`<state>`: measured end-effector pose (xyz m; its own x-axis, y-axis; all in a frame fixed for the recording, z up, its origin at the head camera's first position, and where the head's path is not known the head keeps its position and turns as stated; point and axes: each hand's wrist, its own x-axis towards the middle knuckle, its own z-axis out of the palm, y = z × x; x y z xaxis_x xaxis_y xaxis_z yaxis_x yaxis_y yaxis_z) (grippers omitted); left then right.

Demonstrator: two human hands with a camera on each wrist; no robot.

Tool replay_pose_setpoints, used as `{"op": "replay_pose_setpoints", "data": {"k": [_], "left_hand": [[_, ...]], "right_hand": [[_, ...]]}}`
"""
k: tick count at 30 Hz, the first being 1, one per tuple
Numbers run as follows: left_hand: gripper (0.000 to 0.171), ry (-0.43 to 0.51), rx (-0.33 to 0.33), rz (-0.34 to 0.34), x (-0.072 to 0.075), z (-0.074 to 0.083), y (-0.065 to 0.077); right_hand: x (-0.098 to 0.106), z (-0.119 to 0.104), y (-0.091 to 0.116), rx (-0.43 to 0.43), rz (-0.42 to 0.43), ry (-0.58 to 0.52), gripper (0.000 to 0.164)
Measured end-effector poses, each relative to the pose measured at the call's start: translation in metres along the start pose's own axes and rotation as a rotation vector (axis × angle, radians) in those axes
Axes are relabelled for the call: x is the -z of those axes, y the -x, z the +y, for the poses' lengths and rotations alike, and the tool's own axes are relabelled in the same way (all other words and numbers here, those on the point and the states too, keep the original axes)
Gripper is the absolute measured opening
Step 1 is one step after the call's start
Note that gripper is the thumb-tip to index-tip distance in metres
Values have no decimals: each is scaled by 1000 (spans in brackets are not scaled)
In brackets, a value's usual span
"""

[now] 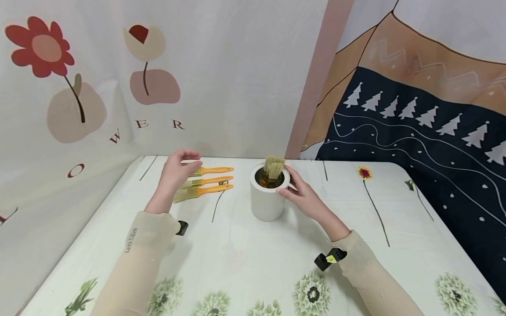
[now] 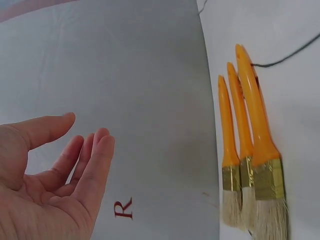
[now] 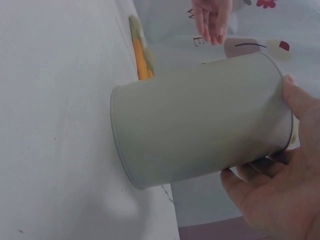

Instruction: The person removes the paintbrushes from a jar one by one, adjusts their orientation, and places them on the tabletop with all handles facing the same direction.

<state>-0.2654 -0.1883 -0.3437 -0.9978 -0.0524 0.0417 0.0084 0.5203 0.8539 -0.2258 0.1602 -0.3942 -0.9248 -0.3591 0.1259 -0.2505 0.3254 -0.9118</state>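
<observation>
My right hand (image 1: 303,195) grips a white cylindrical canister (image 1: 265,204) near its rim, thumb on the near side and fingers round the right side. A paintbrush (image 1: 274,167) stands bristles up inside it; its handle is mostly hidden within. In the right wrist view the canister (image 3: 200,120) fills the middle, tilted by the camera's angle. My left hand (image 1: 178,170) is raised beside three flat paintbrushes (image 1: 215,180) with orange handles and pale bristles, lying side by side on the table. In the left wrist view this hand (image 2: 60,185) holds nothing, its fingers apart from the thumb.
A white cloth with printed flowers covers the table (image 1: 237,254). Behind it hangs a pale curtain (image 1: 237,87) with flower prints and letters. On the right hangs a dark cloth (image 1: 419,131) with white trees. Small black devices (image 1: 331,258) sit at both wrists.
</observation>
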Motion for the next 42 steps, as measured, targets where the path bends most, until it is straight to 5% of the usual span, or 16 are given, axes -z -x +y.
{"op": "replay_pose_setpoints", "data": {"k": [25,42], "left_hand": [[40,171,-192,-190,-57,48,12],[41,150,-264,-303,-97,68,20]], "right_hand": [[1,4,-1,-5,7,7,78],[-1,5,-1,-7,5,3,76]]}}
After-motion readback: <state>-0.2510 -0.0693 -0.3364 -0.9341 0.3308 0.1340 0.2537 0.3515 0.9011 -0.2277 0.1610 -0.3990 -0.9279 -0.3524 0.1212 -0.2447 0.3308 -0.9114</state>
